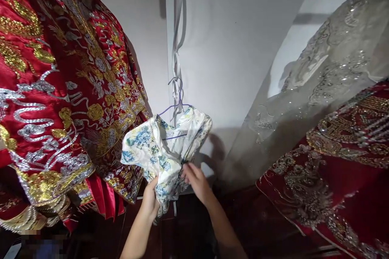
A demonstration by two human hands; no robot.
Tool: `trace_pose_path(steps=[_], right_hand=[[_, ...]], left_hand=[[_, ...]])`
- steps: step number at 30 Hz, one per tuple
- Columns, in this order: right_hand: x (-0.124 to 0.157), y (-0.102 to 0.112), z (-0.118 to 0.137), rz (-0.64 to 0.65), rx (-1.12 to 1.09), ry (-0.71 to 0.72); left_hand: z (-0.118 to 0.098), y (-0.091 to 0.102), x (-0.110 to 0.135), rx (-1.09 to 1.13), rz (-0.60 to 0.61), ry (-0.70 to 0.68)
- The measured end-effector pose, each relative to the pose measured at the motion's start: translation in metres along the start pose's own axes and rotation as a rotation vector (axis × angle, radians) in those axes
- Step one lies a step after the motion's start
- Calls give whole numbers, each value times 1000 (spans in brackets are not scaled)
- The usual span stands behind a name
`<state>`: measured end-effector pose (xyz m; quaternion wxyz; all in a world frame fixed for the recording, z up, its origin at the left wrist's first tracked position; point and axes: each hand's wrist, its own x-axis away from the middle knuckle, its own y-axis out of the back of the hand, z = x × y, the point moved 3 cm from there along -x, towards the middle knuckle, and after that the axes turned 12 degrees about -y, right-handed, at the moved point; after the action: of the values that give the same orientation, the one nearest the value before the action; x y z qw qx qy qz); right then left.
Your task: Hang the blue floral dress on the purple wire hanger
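The floral garment [165, 166] is smooth, faintly glossy cloth, its hanger [180, 102] perhaps metal.

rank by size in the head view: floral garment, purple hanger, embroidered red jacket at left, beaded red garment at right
1. Embroidered red jacket, cut off by the frame
2. Beaded red garment, also cut off
3. Floral garment
4. Purple hanger, partly covered
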<state>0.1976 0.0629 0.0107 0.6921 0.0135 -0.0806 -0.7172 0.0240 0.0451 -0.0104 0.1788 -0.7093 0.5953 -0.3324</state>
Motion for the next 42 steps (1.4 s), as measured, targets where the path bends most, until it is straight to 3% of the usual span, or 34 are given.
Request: trace_pose_path(steps=[2,5,11,17,22,24,25,28,29,31,33,35,39,42], right_hand=[[1,-21,-16,155,-6,-45],[5,-33,-20,205,-49,-31],[8,-27,-16,224,-44,-32],[18,-21,-12,229,-143,-96],[26,-13,-1,197,-82,-72],[25,-7,-5,120,-116,-99],[24,-5,-8,94,-138,-122],[23,-1,-13,90,-163,-180],[23,-1,-12,99,-159,-190],[25,-2,-9,107,-142,-201],[26,-5,-6,110,-141,-213],[27,-7,-3,101,-165,-218],[28,-7,3,60,-209,-206],[29,-5,11,81,-179,-178]], left_hand=[[-2,-7,9,32,39,19],[-5,-8,16,61,60,11],[-8,0,20,54,88,78],[0,-11,21,5,136,122],[9,-11,11,-51,134,131],[6,0,-3,-111,56,41],[2,8,-11,-163,-19,-70],[-13,29,-21,-388,-303,-621],[-15,30,-18,-461,-345,-797],[-10,17,-7,-582,-252,-987],[4,-6,6,-669,-3,-942],[16,-27,16,-679,151,-835],[20,-46,23,-572,176,-670],[15,-51,21,-574,264,-618]])
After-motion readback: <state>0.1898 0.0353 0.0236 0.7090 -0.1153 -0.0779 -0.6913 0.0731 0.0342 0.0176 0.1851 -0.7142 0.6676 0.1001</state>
